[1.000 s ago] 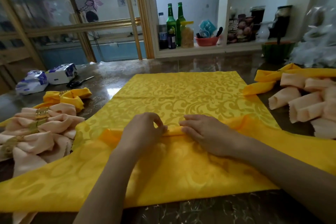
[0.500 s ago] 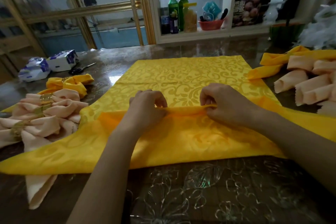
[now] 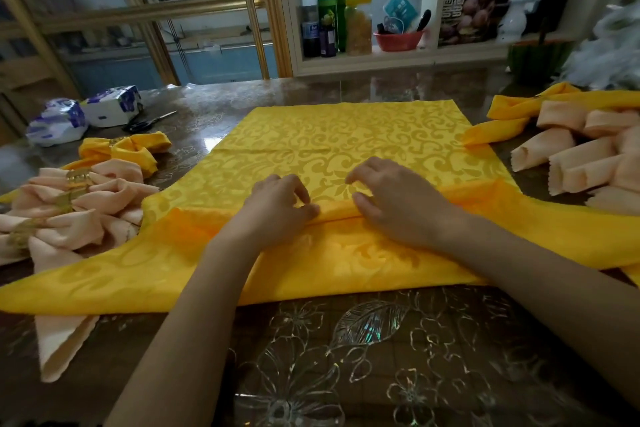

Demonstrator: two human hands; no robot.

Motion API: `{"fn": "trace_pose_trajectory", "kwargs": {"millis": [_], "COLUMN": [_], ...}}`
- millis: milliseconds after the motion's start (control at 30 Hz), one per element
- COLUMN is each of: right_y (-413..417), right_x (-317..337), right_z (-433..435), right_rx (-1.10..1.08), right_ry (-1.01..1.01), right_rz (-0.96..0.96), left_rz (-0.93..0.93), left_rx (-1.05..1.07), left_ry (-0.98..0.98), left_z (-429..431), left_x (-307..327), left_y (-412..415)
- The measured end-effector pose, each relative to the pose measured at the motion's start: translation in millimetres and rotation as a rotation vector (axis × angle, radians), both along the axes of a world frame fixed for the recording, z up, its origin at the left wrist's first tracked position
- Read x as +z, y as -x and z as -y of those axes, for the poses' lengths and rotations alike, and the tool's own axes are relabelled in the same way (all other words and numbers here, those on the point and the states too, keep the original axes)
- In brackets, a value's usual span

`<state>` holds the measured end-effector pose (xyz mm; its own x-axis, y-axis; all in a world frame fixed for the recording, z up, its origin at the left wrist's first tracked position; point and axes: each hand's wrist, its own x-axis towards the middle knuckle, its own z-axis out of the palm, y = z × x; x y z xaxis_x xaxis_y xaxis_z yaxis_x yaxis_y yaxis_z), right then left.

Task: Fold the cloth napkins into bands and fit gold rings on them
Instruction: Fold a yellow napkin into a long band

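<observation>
A large yellow patterned napkin (image 3: 329, 139) lies spread on the table, its near part pleated into a raised fold (image 3: 334, 212) running left to right. My left hand (image 3: 277, 210) and my right hand (image 3: 401, 206) sit side by side at the middle of that fold. On each hand the thumb is against the ridge and the curled fingers are on the flat cloth just beyond, pinching the pleat. At the left lie finished peach napkins (image 3: 104, 201) banded with gold rings (image 3: 78, 178), and a yellow ringed napkin (image 3: 121, 149).
Rolled peach napkins (image 3: 571, 156) and another yellow napkin (image 3: 512, 111) lie at the right. Tissue packs (image 3: 114, 106) and scissors (image 3: 149, 121) sit at the far left. Behind the table a shelf holds green bottles (image 3: 332, 3) and a red bowl (image 3: 398, 40).
Both hands carried the fold farther from me across the napkin, then came closer together at its middle. The fingers now reach past the ridge onto the flat cloth.
</observation>
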<state>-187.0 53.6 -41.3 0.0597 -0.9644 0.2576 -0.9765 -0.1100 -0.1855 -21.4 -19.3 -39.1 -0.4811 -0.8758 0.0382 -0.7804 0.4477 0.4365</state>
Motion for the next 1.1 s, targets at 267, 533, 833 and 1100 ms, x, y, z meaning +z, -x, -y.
{"fn": "trace_pose_trajectory", "kwargs": {"millis": [267, 533, 833, 1100], "right_y": [-9.1, 28.7, 32.4, 18.7], "right_x": [-13.0, 4.3, 16.5, 7.9], "right_z": [7.3, 1.0, -5.2, -6.4], "right_rx": [0.09, 0.055, 0.076, 0.056], "right_ry": [-0.414, -0.472, -0.209, 0.052], "right_rz": [-0.055, 0.233, 0.207, -0.004], "left_rz": [0.227, 0.119, -0.17, -0.133], "left_rx": [-0.106, -0.141, -0.184, -0.199], "left_ry": [-0.019, -0.098, -0.129, 0.233], "left_z": [-4.9, -0.6, -5.3, -16.4], "left_x": [-17.8, -15.9, 1.3, 2.8], "left_y": [19.4, 15.3, 2.0, 11.0]}}
